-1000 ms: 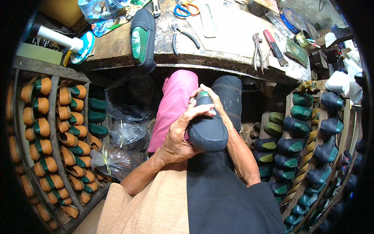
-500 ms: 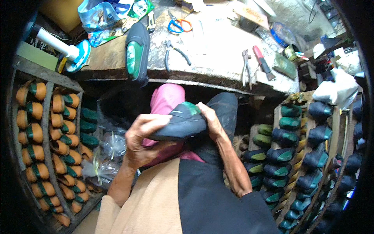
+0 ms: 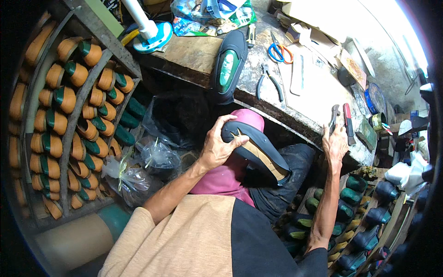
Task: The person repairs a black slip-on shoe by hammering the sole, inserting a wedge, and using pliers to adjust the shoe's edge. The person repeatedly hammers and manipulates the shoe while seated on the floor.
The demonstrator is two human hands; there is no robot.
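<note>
Our left hand (image 3: 218, 145) grips a dark shoe (image 3: 259, 153), underside showing, over our lap (image 3: 216, 179) | right hand (image 3: 335, 145) at pincers (image 3: 334, 114) on tabletop (image 3: 317, 98), closure unclear | we judge the one-handed hold could let it slip.

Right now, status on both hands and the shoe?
Left hand gripping dark shoe, underside showing. Right hand at pincers on bench, grip unclear. Red-handled cutter close beside pincers.

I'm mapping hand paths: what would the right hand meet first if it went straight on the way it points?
The right hand would likely meet the metal pincers first; it overlaps them in view, though contact is unclear.
</note>
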